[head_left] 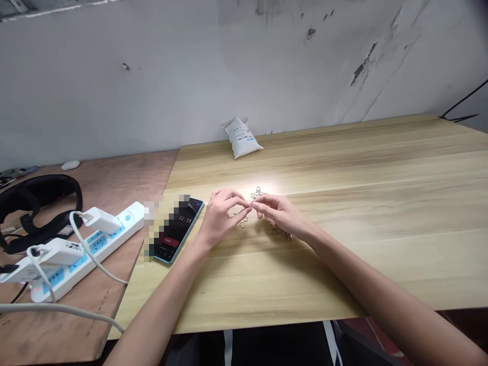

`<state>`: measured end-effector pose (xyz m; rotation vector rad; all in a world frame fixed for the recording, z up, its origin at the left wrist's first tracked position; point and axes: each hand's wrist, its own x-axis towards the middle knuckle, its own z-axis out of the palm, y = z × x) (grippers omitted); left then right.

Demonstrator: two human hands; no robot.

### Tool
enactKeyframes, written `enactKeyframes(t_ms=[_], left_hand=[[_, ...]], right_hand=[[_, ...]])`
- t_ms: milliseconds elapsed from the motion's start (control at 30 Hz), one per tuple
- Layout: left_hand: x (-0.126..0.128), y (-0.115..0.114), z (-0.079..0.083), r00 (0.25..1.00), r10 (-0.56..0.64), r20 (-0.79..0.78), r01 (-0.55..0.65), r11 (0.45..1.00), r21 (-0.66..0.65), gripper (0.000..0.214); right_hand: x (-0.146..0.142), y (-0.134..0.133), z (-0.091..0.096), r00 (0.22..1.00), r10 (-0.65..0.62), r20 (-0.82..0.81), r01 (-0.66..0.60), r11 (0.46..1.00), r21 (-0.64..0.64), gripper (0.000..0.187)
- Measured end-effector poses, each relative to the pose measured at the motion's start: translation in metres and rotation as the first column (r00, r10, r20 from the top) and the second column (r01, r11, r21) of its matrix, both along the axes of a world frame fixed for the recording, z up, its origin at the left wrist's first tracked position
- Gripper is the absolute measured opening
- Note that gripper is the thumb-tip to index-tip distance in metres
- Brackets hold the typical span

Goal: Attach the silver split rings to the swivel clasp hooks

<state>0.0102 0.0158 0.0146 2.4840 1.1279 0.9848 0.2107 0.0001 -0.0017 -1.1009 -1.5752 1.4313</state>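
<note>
My left hand (224, 213) and my right hand (278, 211) meet over the wooden table, thumb and fingertips of each pinched together. What they hold between them is too small to make out. Loose metal rings (243, 224) lie on the table under my left fingers. Just beyond the fingertips is a small group of metal pieces (257, 192), perhaps clasps. More small metal pieces (282, 233) lie beneath my right hand, partly covered by it.
A phone (179, 231) showing 02:39 lies left of my left hand. A white plastic package (242, 137) rests near the wall. On the browner table at left are a power strip (91, 251) with chargers and cables, a black headset (41, 208) and a white oval object (70, 165).
</note>
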Motion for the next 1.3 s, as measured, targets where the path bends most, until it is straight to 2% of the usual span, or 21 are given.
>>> enactKeyframes(t_ms=[67, 200, 367, 500, 600, 733, 867, 1033, 1300], left_hand=[[0.000, 0.000, 0.000, 1.000, -0.017, 0.000, 0.017, 1.000, -0.010, 0.007], [0.000, 0.000, 0.001, 0.999, -0.024, 0.037, 0.026, 0.998, -0.050, 0.004], [-0.001, 0.001, 0.002, 0.993, -0.027, 0.118, 0.038, 0.995, -0.091, 0.004], [-0.001, 0.001, 0.002, 0.986, -0.060, 0.154, 0.078, 0.991, -0.110, 0.004], [0.000, 0.001, 0.002, 0.978, -0.085, 0.192, 0.116, 0.981, -0.158, 0.005], [0.001, 0.000, 0.002, 0.975, -0.095, 0.203, 0.138, 0.968, -0.210, 0.006], [0.000, 0.001, 0.000, 0.983, -0.110, 0.149, 0.138, 0.971, -0.193, 0.007], [-0.002, 0.002, 0.000, 0.985, -0.161, 0.057, 0.169, 0.969, -0.180, 0.008], [-0.004, 0.004, -0.004, 0.974, -0.204, -0.098, 0.201, 0.979, -0.043, 0.007]], right_hand=[[-0.001, -0.001, -0.002, 0.999, 0.034, 0.024, -0.036, 0.997, 0.068, 0.035], [-0.003, -0.002, -0.005, 0.995, 0.018, 0.101, -0.044, 0.963, 0.264, 0.031], [-0.001, -0.001, -0.008, 0.986, 0.026, 0.162, -0.084, 0.929, 0.361, 0.028], [0.001, 0.001, -0.010, 0.979, -0.050, 0.199, -0.050, 0.883, 0.466, 0.024], [0.002, 0.001, -0.010, 0.957, -0.122, 0.265, -0.048, 0.829, 0.557, 0.023], [0.003, 0.001, -0.011, 0.906, -0.203, 0.371, -0.097, 0.754, 0.650, 0.023], [0.004, 0.001, -0.014, 0.858, -0.252, 0.447, -0.154, 0.704, 0.693, 0.024], [0.005, 0.001, -0.016, 0.833, -0.248, 0.495, -0.190, 0.712, 0.676, 0.023], [0.003, 0.002, -0.015, 0.855, -0.205, 0.476, -0.188, 0.734, 0.652, 0.024]])
